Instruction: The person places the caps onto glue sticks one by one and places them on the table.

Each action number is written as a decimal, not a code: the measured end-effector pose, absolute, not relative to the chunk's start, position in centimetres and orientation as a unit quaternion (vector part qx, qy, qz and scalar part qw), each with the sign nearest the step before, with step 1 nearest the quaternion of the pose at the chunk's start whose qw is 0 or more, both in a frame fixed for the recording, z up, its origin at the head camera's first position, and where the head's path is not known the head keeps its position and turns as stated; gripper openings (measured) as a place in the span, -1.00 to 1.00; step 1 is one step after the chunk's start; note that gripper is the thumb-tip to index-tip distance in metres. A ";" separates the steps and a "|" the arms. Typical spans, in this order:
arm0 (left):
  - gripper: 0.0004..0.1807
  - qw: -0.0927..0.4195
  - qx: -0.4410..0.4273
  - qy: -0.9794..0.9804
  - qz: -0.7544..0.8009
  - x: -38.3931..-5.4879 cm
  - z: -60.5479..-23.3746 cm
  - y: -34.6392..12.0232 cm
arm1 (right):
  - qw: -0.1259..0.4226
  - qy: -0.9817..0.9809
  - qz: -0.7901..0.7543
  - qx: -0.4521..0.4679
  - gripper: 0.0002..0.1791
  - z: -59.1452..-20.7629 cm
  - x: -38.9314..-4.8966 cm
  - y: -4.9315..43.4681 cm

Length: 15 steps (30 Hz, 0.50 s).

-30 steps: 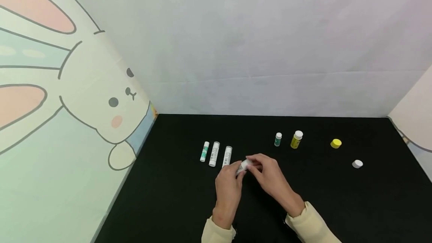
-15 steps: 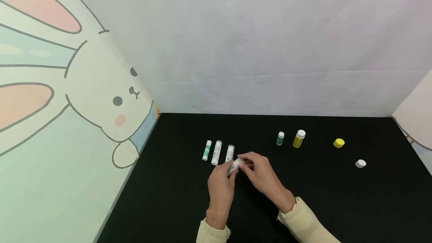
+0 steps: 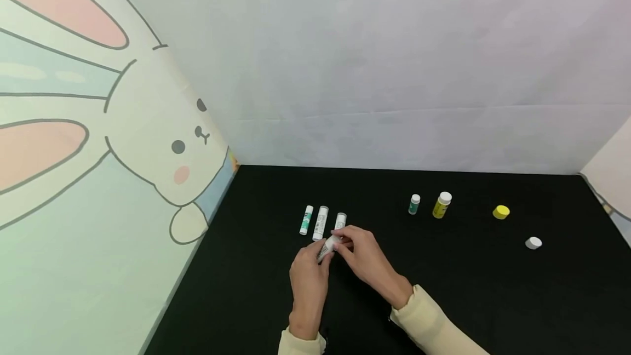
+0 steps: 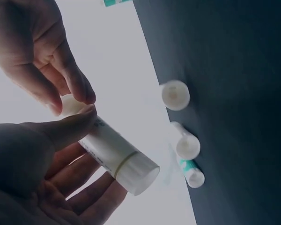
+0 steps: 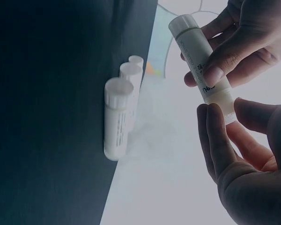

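Note:
A white glue stick (image 4: 114, 145) with dark print is held tilted between both hands, raised off the black table. My left hand (image 3: 309, 275) grips its body, thumb on one side and fingers on the other. At the opposite end from its translucent tip, my right hand (image 3: 367, 256) pinches the ridged part with thumb and fingertips. Behind the hands stands a row of upright tubes: a slim white and green one (image 3: 306, 220), a larger white one (image 3: 320, 223), and another white one (image 3: 340, 221) partly hidden by the right hand in the head view.
Toward the back right stand a small green bottle (image 3: 414, 204) and a yellow bottle (image 3: 441, 205), both white-capped. Farther right lie a yellow cap (image 3: 501, 212) and a white cap (image 3: 533, 242). A pale wall (image 3: 394, 70) rises behind the black table (image 3: 468, 300).
Both hands have shifted left together with the glue stick, nearer the row of tubes. The grip looks the same; the head view has turned slightly.

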<state>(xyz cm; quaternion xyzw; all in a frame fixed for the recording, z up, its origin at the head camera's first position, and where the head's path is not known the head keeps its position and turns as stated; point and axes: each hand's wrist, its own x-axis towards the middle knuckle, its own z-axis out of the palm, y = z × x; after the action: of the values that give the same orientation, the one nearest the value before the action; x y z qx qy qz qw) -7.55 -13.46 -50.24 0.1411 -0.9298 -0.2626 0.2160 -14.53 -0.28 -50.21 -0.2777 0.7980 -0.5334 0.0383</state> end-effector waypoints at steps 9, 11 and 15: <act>-0.67 0.216 0.160 -0.928 -0.258 -7.1 -50.7 -14.9 | 0.054 0.797 -0.526 -0.293 -0.73 -50.6 -14.4 -2.1; -0.68 0.217 0.165 -0.927 -0.256 -7.0 -50.8 -15.2 | 0.054 0.797 -0.522 -0.299 -0.74 -50.8 -14.4 -2.5; -0.70 0.216 0.177 -0.926 -0.253 -6.8 -50.9 -15.8 | 0.053 0.800 -0.512 -0.309 -0.73 -51.1 -14.4 -3.5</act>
<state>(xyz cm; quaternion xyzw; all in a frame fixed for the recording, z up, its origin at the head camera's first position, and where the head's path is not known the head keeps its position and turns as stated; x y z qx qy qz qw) -6.84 -15.82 -50.91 0.1768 -0.9262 -0.2534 0.2161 -14.44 -3.49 -51.10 -0.3086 0.8000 -0.5118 0.0533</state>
